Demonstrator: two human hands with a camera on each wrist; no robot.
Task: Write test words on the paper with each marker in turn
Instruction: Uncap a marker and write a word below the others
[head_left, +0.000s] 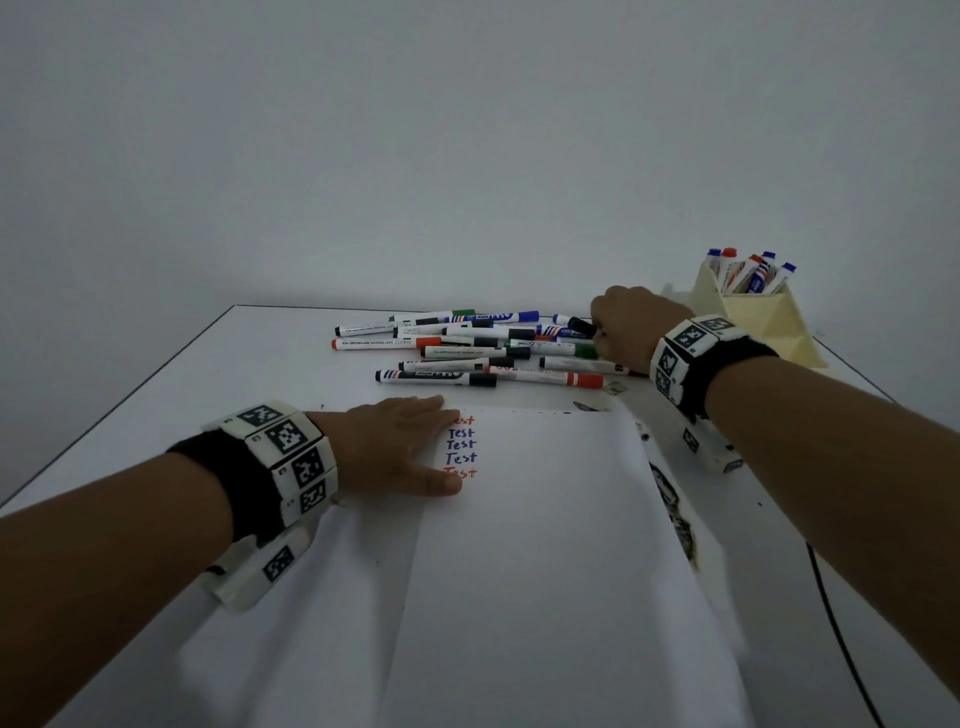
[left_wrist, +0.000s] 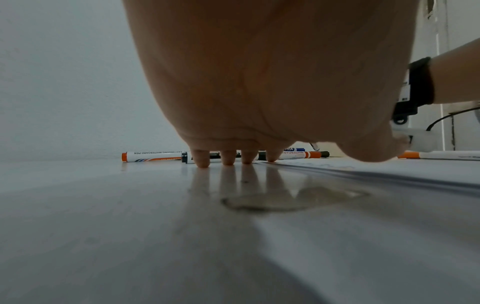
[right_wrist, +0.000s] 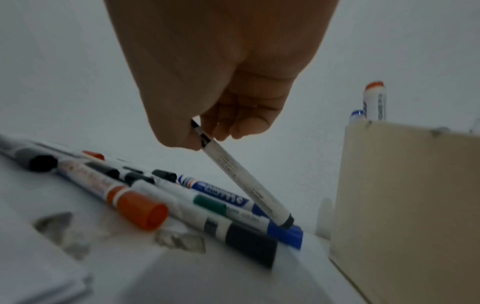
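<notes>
Right wrist view: my right hand (right_wrist: 221, 86) pinches a black-ended marker (right_wrist: 244, 179) by its upper end, barrel slanting down onto the pile (head_left: 467, 345). Paper (head_left: 535, 519) lies nearer me, leftward, my left hand (head_left: 395, 447) flat on its edge, fingers straight.

Bare forearms — black wristbands (head_left: 727, 374) under white blocks (head_left: 291, 457) with black square-patterned tags.

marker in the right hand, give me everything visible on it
The marker is a slim white plastic barrel with small dark print and black ends. The right hand pinches its upper end; it tilts steeply, its lower black end resting on a blue-capped marker in the pile. Whether its cap is on cannot be told.
</notes>
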